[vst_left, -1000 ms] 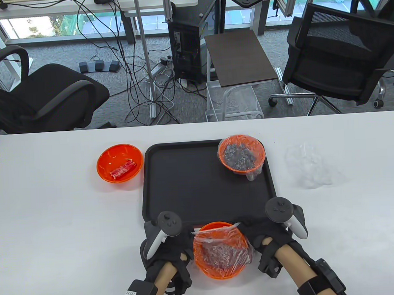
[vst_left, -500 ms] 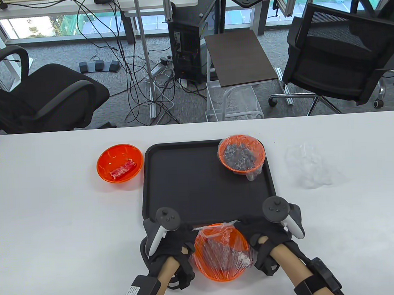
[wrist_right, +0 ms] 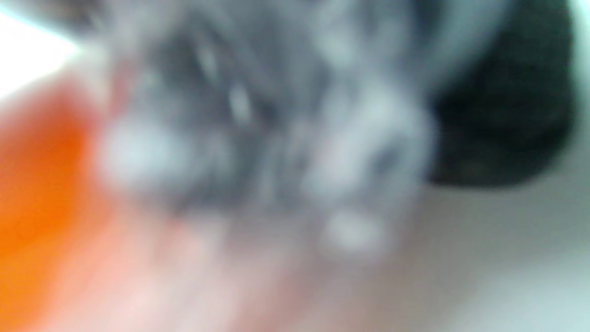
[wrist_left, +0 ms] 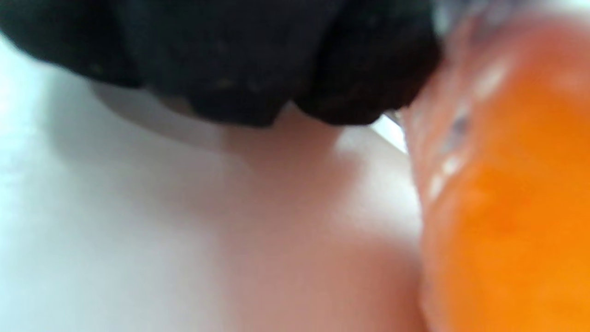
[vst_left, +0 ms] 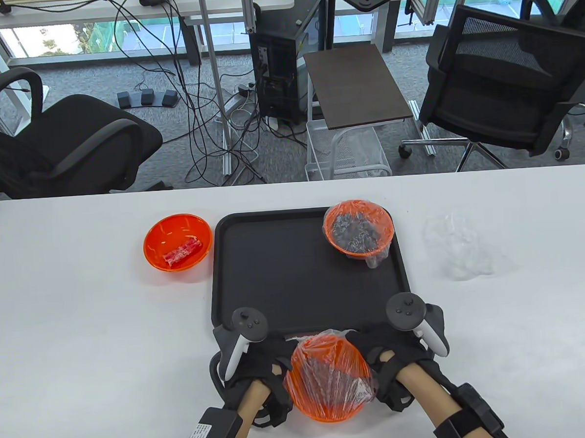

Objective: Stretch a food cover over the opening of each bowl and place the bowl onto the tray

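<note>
Under the left wrist, bunched cover film [wrist_left: 454, 69] on the orange bowl [wrist_left: 511, 221].

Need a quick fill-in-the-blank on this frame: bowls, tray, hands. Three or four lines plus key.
1. The number of orange bowls standing on the black tray is ____.
2. The uncovered bowl sits on the table to the tray's ____ side in the table view.
3. Both the left hand and right hand flank a bowl wrapped in clear ____.
4. The spare covers lie on the ____.

Missing words: one; left; plastic; table
</note>
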A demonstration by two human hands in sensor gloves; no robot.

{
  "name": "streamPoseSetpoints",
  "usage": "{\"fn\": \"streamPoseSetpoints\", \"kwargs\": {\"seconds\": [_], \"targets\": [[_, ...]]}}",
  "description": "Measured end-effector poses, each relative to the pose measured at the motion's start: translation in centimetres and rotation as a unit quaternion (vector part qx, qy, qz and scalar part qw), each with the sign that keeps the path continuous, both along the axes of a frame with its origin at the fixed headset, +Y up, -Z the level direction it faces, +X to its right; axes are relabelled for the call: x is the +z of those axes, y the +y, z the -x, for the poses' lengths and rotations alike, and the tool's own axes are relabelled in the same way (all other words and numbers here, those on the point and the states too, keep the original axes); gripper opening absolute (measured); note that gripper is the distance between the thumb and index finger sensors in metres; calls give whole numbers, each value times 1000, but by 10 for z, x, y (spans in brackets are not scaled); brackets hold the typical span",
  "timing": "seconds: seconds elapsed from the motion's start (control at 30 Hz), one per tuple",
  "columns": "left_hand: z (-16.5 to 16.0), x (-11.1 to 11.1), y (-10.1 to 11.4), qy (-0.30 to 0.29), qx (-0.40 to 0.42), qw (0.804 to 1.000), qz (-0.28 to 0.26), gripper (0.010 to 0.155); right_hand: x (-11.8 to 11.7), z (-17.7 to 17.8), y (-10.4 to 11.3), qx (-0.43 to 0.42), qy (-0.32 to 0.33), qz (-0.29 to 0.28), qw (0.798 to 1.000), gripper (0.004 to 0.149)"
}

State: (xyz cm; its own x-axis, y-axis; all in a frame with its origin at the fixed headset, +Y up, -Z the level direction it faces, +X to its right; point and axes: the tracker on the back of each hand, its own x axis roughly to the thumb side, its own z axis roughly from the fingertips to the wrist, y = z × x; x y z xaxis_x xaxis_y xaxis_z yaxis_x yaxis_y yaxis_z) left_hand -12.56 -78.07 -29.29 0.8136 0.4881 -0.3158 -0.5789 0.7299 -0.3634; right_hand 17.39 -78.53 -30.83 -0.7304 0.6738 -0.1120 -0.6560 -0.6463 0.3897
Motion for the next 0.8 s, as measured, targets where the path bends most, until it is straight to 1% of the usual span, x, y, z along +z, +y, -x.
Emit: {"fn": "streamPoseSetpoints", "kwargs": {"seconds": [0.07,0.17,0.3,0.37,0.5,0.6,0.8], "targets": [[0,1,-1,-8,8,1000,-2,50,1,-1,0,-4,-3,3,1000,48],[-1,4,2,-16,-4,1000,-24,52,3,-3,2,8,-6,2,1000,48],[1,5,2,-30,6,999,-20,54,5,-6,5,24,-11,7,1000,48],[4,5,1,-44,23,999,-17,54,6,-9,5,24,-13,11,1000,48],[7,6,4,-86,2,996,-38,55,6,-16,5,22,-23,18,999,49],[10,8,4,-91,26,995,-35,57,7,-19,8,22,-28,15,999,51],[21,10,5,-75,77,994,-19,58,12,-27,19,28,-42,-11,999,57]]}}
